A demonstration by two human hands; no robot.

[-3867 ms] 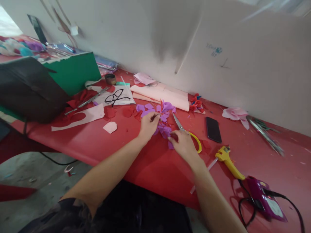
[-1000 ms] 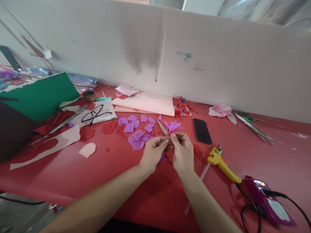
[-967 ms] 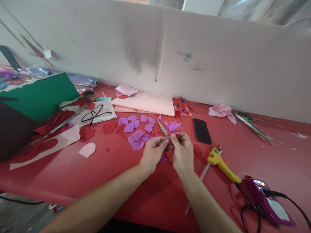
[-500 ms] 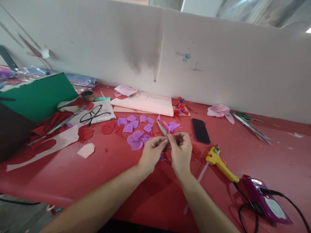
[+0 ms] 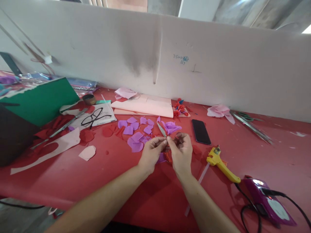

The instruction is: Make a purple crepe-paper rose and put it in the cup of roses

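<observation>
Both my hands meet over the middle of the red table, fingertips touching. My left hand is closed in a pinch; what it grips, if anything, is too small to make out. My right hand is closed too, around a pair of scissors whose metal blades point up and left past the fingers. Part of an orange-red handle shows under the hands. Just beyond the fingers is a bunch of purple petals. Several loose purple petals lie left of the blades.
A black phone and a yellow glue gun lie at the right, near a magenta device with cables. Glasses, pale pink sheets, red flowers and a green board stand or lie farther back.
The view has shifted slightly. My hands keep the same closed pose around the scissors, and the purple bunch beyond them looks slightly shifted.
</observation>
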